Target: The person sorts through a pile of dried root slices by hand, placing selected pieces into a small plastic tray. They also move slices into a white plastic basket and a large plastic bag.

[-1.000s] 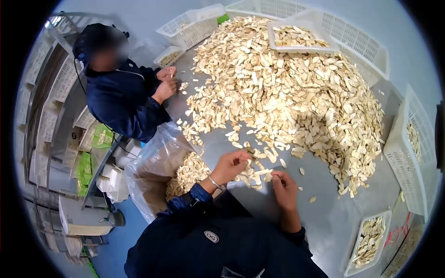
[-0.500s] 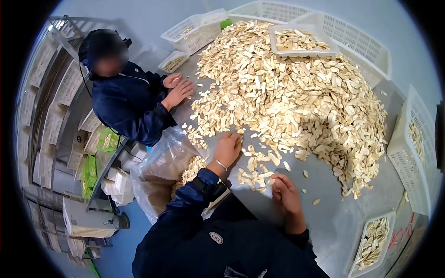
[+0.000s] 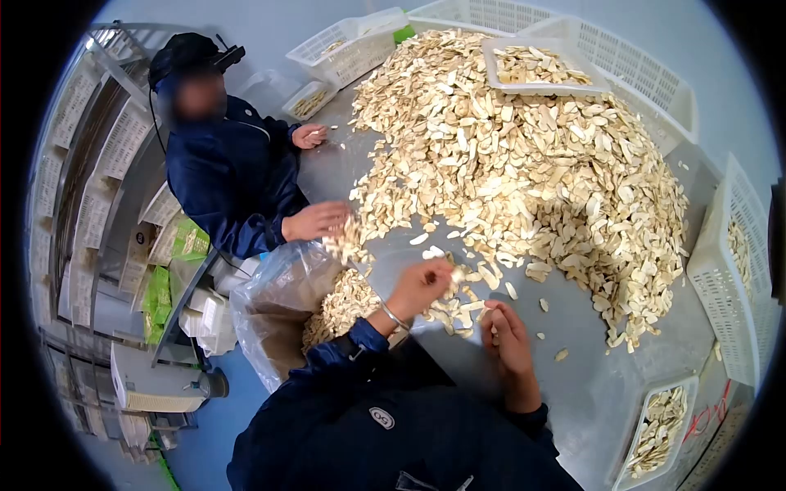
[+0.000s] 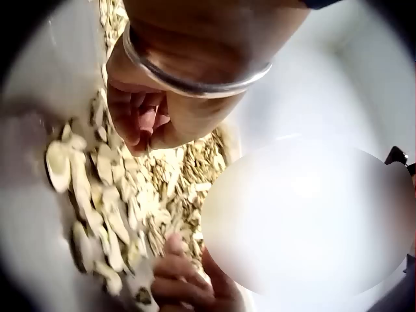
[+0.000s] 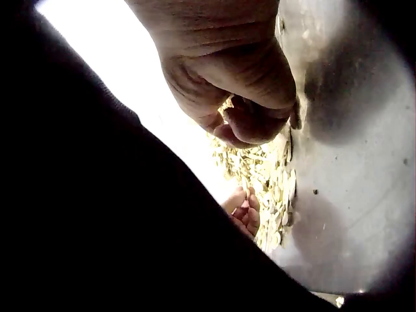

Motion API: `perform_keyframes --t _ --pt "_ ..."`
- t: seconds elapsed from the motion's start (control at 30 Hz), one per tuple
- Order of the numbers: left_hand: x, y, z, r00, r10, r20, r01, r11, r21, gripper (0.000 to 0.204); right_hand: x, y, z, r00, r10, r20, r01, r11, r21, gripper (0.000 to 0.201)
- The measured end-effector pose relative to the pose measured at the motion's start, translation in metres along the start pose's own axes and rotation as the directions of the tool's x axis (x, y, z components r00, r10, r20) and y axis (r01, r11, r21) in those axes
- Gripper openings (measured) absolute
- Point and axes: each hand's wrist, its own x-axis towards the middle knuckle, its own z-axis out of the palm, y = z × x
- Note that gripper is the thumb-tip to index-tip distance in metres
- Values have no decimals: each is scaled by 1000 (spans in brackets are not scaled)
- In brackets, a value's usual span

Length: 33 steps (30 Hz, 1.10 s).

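Observation:
Pale dried slices [image 3: 458,164] lie heaped on the metal table, with a small loose group [image 3: 449,315] between the hands. The left hand [image 3: 422,288], wearing a bracelet, hovers over that group's upper left with bent fingers. In the left wrist view the left hand [image 4: 146,104] has its thumb near its curled fingertips; whether it pinches a slice cannot be told. At the group's right edge is the right hand [image 3: 509,340], loosely curled. No held slice is visible in the right wrist view of the right hand [image 5: 240,97]; its palm side is partly hidden.
A clear bag [image 3: 262,307] holding slices is left of the table corner. Another person [image 3: 221,164] works at the left table edge. White baskets [image 3: 725,270] stand around the heap. One tray [image 3: 550,88] rests on it; another tray [image 3: 626,446] is at lower right.
The left hand has moved from the heap's lower edge back down and right, towards the loose group. The right hand has barely moved. The other person's nearer hand has swept down towards the bag.

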Motion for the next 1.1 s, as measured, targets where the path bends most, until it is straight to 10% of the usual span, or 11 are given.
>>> perform_keyframes --t 0.13,0.4,0.47,0.77,1.1 --pt "-20 36 32 939 13 345 -39 997 70 19 0 10 0 995 81 56 -81 997 6 24" --pt "4 19 -12 991 126 -49 -93 899 428 12 4 11 -12 998 -60 20 63 982 -181 21" --pt "16 14 -26 965 217 -146 -78 772 631 13 3 10 -13 999 -12 31 11 1000 12 20" --pt "25 17 9 822 498 276 -535 508 675 32 3 1 -14 997 -35 -69 52 967 249 17" --pt "15 30 30 872 467 145 -424 575 699 21 -3 -19 -12 807 -261 -529 451 851 268 16"
